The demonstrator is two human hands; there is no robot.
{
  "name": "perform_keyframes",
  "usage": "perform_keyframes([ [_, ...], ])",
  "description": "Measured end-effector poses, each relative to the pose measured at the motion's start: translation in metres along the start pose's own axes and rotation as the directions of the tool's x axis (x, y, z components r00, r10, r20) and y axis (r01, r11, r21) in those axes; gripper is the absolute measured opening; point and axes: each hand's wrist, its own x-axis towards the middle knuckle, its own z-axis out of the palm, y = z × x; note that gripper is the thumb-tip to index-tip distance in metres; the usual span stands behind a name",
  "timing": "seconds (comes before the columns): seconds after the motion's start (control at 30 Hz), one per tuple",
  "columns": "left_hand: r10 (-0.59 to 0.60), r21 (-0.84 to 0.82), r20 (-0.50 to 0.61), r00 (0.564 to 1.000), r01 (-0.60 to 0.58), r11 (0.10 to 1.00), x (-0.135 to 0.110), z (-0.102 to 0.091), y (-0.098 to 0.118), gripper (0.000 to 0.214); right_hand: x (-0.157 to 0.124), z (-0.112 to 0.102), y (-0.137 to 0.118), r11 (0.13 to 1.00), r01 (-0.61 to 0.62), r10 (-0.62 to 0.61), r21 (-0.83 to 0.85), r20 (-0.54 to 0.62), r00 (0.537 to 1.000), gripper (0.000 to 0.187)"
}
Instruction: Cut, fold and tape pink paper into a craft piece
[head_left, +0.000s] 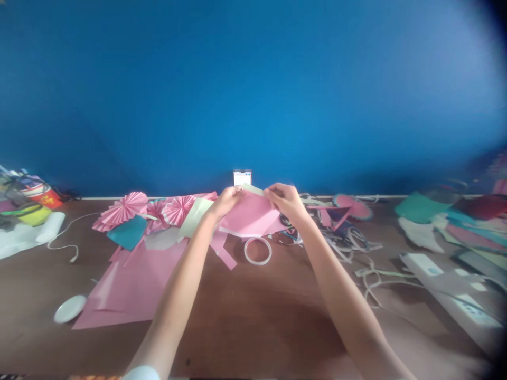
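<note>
A narrow pale green paper strip stretches between my two hands above the far part of the table. My left hand pinches its left end, thumb against fingers. At the right end, the fingertips of my right hand are closed on the same strip. Just below and behind it lies a pink paper sheet; I cannot tell whether the strip touches it. A white ring, like a tape roll, rests flat on the brown table between my forearms.
Left are pleated pink paper rosettes, a teal paper piece, a large pink sheet and a white round object. Tangled strips, cables and a power strip lie right. A lit phone stands against the blue wall.
</note>
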Motion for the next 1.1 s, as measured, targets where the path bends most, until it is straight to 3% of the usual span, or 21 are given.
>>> perform_keyframes([
  [0.5, 0.028, -0.043, 0.041, 0.999, -0.026, 0.999, 0.0004, -0.0004, -0.0017, 0.052, 0.0005, 0.0011, 0.0026, 1.0, -0.021, 0.021, -0.013, -0.01, 1.0, 0.033],
  [1.1, 0.032, 0.068, -0.066, 0.997, -0.028, 0.997, 0.0008, 0.0011, 0.0032, 0.053, -0.0012, 0.0007, -0.002, 0.997, -0.007, 0.004, -0.082, -0.033, 0.999, 0.03],
])
